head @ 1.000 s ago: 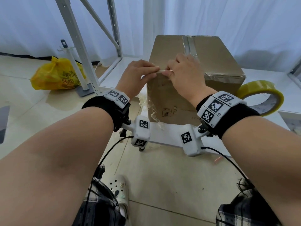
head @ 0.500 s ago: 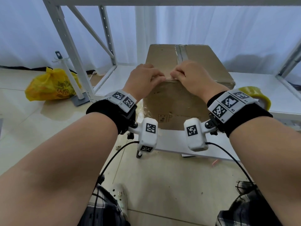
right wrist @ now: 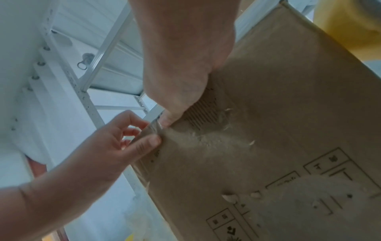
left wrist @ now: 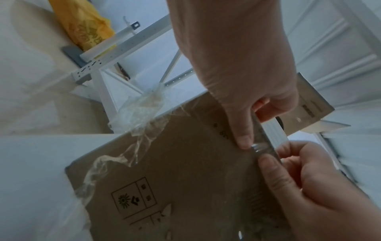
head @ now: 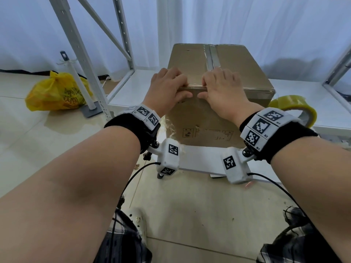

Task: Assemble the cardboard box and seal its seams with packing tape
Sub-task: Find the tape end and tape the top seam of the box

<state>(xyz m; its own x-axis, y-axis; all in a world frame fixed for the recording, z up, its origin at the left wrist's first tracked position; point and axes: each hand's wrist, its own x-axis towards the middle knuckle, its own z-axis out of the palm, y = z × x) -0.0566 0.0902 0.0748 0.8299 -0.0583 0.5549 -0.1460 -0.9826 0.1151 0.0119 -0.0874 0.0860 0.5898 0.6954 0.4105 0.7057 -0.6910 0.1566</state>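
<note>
A closed brown cardboard box (head: 205, 118) stands on a low white shelf (head: 199, 160), with a taped seam (head: 213, 57) running along its top. A short clear tape strip (head: 195, 86) lies over the box's top front edge. My left hand (head: 187, 90) and right hand (head: 203, 90) pinch that edge side by side, fingers curled onto the top and thumbs on the front face. The left wrist view shows my left hand (left wrist: 254, 127) with its thumb on the strip (left wrist: 261, 146). In the right wrist view my right hand (right wrist: 164, 117) holds the same spot.
A yellowish packing tape roll (head: 296, 109) lies on the shelf right of the box. Crumpled clear tape (head: 170, 128) hangs at the box's lower left corner. A yellow plastic bag (head: 57, 92) sits on the floor left, behind a rack post (head: 76, 40).
The strip, held taut between both hands just in front of the box, has come down onto the top front edge. Both thumbs now lie on the front face.
</note>
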